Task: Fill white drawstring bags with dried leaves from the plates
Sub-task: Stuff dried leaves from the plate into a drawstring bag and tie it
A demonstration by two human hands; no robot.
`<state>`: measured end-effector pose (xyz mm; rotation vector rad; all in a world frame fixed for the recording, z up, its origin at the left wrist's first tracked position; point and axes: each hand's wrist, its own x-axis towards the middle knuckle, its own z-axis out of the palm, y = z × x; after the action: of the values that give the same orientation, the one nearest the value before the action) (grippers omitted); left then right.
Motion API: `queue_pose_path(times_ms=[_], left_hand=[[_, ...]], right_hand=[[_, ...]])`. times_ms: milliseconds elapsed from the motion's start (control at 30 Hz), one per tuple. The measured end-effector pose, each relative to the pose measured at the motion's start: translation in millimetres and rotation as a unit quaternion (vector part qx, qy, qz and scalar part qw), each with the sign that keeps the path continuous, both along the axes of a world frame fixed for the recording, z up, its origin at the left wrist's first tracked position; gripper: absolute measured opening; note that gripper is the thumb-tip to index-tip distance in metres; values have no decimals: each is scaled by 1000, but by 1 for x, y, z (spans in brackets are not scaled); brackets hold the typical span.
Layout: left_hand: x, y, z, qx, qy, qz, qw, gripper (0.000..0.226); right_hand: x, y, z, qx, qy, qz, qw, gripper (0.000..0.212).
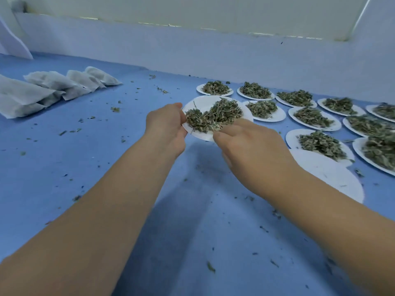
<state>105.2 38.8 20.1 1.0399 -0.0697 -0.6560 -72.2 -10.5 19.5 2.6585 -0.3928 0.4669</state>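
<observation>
From the head view, the only one we have, we are at the pick-up step: both hands have a round white paper plate (203, 102) lifted off the blue table top (106, 159), its shadow lying just below it. Our left hand (165, 127) grips the plate's left rim with fingers curled round the edge. Our right hand (250, 150) pinches the near rim, thumb on top, the other fingers hidden underneath. The heap of dried green leaves (213, 116) sits on the near half of that plate, touching both hands. The rim seems to curl up at the left, so we reckon the plate is being bent into a chute. Next we need an open white drawstring bag, and we cannot see one in either hand. The move calls for a steady, level carry so nothing slides off. Well to the left of the plate lies a row of stuffed white fabric bags (70, 84), apparently filled already. Just right of it and beyond sit many more leaf-laden white plates (265, 110), packed close. A bare white plate (333, 174) lies near-right, under our right forearm. Leaf crumbs (115, 109) litter the table left of the plate. The crowded plates on the right are the hazard if we swing that way.
</observation>
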Motion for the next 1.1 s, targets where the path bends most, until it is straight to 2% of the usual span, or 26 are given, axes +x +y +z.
queue_pose_path(times_ms=[100, 200, 300, 433, 467, 533, 667, 733, 767, 833, 933, 1000, 1100], left_hand=[[-50, -20, -12, 58, -46, -60, 995, 40], [-96, -37, -26, 129, -146, -116, 974, 39], [-127, -45, -37, 179, -282, -164, 928, 43], [-148, -41, -41, 235, -458, -200, 834, 48], [-151, -39, -41, 240, -483, -202, 817, 47], [-156, -37, -43, 242, -502, -199, 806, 47], [-156, -33, -46, 233, -495, -198, 813, 44], [-158, -32, -46, 212, -480, -194, 829, 44], [-159, -33, -45, 200, -466, -192, 840, 44], [-161, -39, -39, 187, -421, -204, 864, 38], [-166, -49, -32, 209, -362, -215, 883, 30], [-169, -51, -31, 215, -341, -204, 892, 32], [-172, -50, -32, 215, -335, -191, 897, 30]], right_hand=[[-59, 1, -5, 12, 5, -56, 998, 24], [-112, 4, -15, 48, 6, -117, 992, 22], [-146, 8, -25, 77, -14, -165, 983, 18], [-162, 11, -29, 114, -21, -192, 975, 21], [-163, 11, -29, 121, -20, -199, 972, 23], [-165, 10, -28, 133, -25, -205, 969, 23], [-164, 14, -27, 146, -47, -190, 970, 18], [-167, 9, -29, 151, -132, -180, 963, 24], [-167, 4, -29, 171, -192, -183, 949, 26], [-166, -9, -28, 272, -267, -223, 897, 32], [-166, -28, -31, 428, -253, -297, 815, 49], [-167, -31, -38, 470, -245, -292, 796, 52], [-168, -34, -44, 469, -261, -282, 795, 53]])
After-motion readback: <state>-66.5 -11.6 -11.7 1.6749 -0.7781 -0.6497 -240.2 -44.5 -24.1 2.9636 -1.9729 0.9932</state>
